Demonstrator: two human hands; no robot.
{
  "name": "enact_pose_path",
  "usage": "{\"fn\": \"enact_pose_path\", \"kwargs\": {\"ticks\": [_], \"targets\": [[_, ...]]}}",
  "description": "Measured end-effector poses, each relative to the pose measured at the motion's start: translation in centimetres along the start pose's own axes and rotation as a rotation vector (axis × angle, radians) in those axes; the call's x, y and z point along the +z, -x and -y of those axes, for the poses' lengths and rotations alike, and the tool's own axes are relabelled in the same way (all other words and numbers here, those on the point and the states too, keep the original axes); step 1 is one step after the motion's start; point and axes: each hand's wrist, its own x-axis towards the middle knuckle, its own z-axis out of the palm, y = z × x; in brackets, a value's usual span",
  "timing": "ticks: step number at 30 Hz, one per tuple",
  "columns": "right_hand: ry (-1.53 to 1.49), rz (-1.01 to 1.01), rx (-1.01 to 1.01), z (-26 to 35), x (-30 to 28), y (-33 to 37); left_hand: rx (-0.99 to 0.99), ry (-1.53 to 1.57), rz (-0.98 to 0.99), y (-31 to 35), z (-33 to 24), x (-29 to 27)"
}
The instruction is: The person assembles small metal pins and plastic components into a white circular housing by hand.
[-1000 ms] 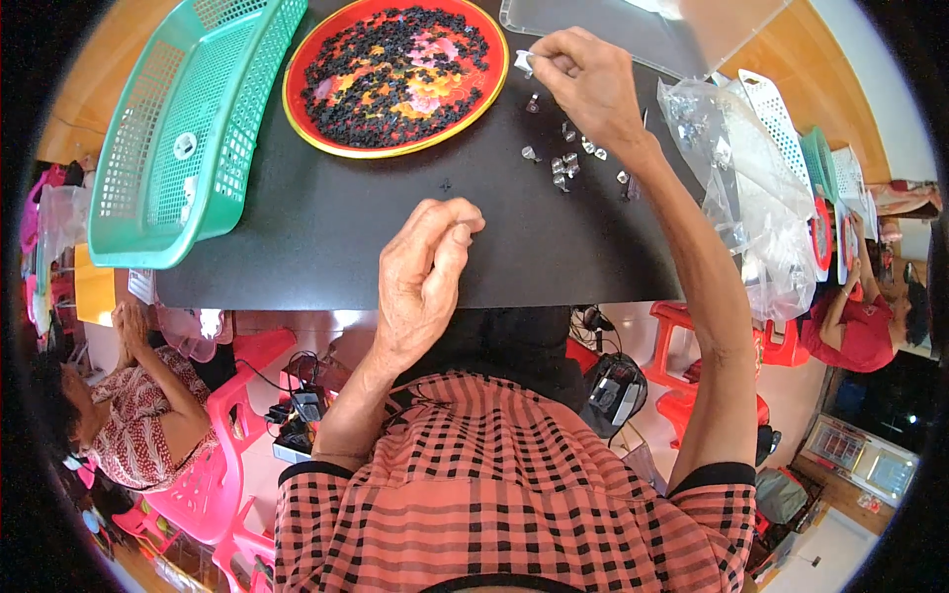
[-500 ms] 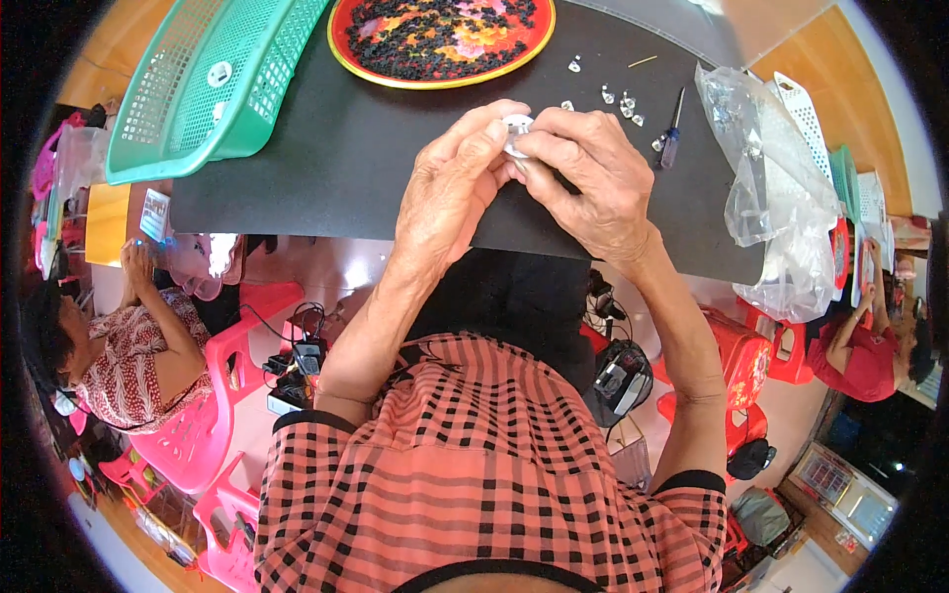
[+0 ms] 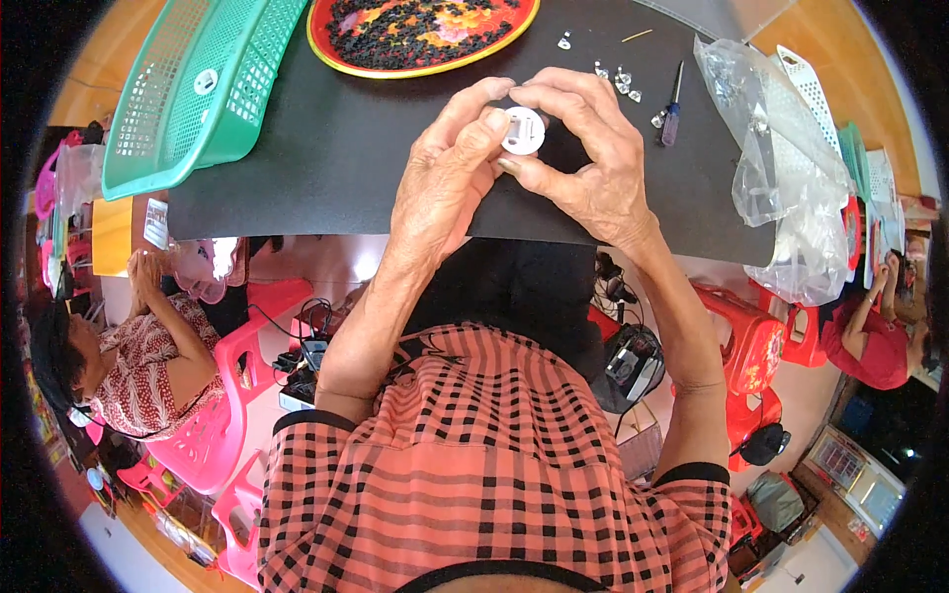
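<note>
Left hand (image 3: 445, 183) of mine grips a round white piece (image 3: 523, 130), thumb pressed to its near-left edge, with the slotted face turned up towards me. My right hand (image 3: 590, 148) curves round the other side, thumb and fingers arched wide, their tips close by the lower and upper edges; whether they actually press on it I cannot tell. Both hands are raised above the near part of the dark worktop (image 3: 326, 158). Straight beyond my left hand sits a red tray (image 3: 435, 70) with a yellow rim, strewn with small black pieces (image 3: 395, 44). Further out to that hand's left stands a green basket (image 3: 229, 138), another round white part (image 3: 206, 81) inside. Just beyond my right hand lie small clear pieces (image 3: 623, 81); to its right, a screwdriver (image 3: 670, 124) points away from me, and past that slumps a clear plastic bag (image 3: 791, 217).
</note>
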Motion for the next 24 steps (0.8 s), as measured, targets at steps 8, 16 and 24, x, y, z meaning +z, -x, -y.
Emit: {"fn": "enact_pose_path", "kwargs": {"ticks": [8, 16, 24], "targets": [[-0.008, 0.009, 0.010, -0.11, -0.25, 0.27, 0.018, -0.024, 0.016, 0.25, -0.01, 0.35], [-0.044, -0.058, -0.023, -0.35, 0.09, 0.34, -0.007, -0.055, 0.135, -0.04, 0.27, -0.57], [-0.036, -0.045, -0.036, -0.43, 0.06, 0.37, -0.021, -0.027, 0.096, 0.15, 0.62, -0.35]]}}
